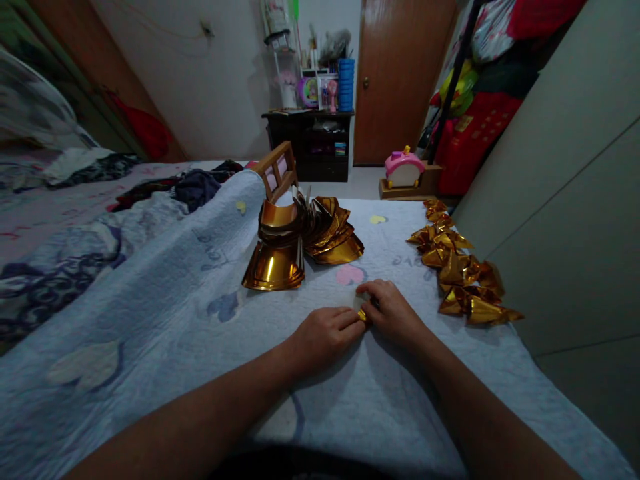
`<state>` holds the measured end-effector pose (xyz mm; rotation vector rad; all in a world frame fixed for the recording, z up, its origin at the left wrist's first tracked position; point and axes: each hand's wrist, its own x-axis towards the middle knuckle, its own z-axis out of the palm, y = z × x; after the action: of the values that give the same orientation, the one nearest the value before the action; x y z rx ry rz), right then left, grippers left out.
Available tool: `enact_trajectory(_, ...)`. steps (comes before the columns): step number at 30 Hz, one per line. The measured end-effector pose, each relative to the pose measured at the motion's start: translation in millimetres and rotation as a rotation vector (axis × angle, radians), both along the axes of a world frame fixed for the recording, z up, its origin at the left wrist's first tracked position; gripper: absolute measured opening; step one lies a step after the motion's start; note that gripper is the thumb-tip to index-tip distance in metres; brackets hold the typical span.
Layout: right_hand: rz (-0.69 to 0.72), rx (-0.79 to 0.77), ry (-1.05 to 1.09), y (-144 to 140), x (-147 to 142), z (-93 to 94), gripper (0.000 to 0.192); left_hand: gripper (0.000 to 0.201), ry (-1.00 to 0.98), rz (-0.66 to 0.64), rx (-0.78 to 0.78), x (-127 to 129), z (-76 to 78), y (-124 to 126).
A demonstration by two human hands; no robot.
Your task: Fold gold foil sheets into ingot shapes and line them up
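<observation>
My left hand [327, 337] lies on the pale blue quilt with its fingers closed on a small piece of gold foil paper [363, 315]. From the other side my right hand [390, 310] meets it, thumb and fingers bent around the same piece. Most of that paper is hidden under my fingers; a bit of gold and a pale, whitish edge show between the hands. Beyond them stand fanned stacks of curved gold foil sheets [275, 267]. A row of folded, pointed gold foil pieces [457, 270] runs along the right side of the quilt.
The heart-patterned quilt [185, 373] covers the surface under my hands. Rumpled clothes [195, 187] lie to the left. A wooden chair back [277, 170] rises behind the stacks. A pink toy [404, 167], a dark cabinet [310, 147] and a wooden door [400, 80] are farther back. A pale cupboard [560, 220] borders the right.
</observation>
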<state>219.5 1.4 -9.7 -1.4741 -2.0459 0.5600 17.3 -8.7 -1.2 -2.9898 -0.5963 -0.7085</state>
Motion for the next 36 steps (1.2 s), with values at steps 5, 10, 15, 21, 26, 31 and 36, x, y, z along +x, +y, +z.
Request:
enact_trajectory(5,0.032,0.002,0.162,0,-1,4.1,0.036,0.025,-0.018,0.056,0.060,-1,0.9,-6)
enact_trajectory(10,0.058,-0.020,0.171,2,-6,5.4,0.043,0.022,-0.001,0.069,0.099,-1,2.0,-8)
enact_trajectory(15,-0.022,0.039,-0.024,4,-5,5.4,0.032,0.022,0.023,0.128,-0.014,4,2.2,-8)
enact_trajectory(21,0.191,-0.061,-0.007,-2,0,16.6,0.016,0.010,-0.093,0.168,-0.319,2,-0.8,-5)
enact_trajectory(26,0.299,-0.155,-0.059,-12,-2,28.2,0.018,0.006,-0.083,0.222,-0.423,-1,0.0,-3)
enact_trajectory(31,0.370,-0.142,-0.137,-16,-2,33.1,0.013,0.004,-0.072,0.245,-0.440,0,2.5,-4)
enact_trajectory(36,0.397,-0.133,-0.149,-12,0,27.9,0.008,0.007,-0.059,0.279,-0.413,-2,2.9,-5)
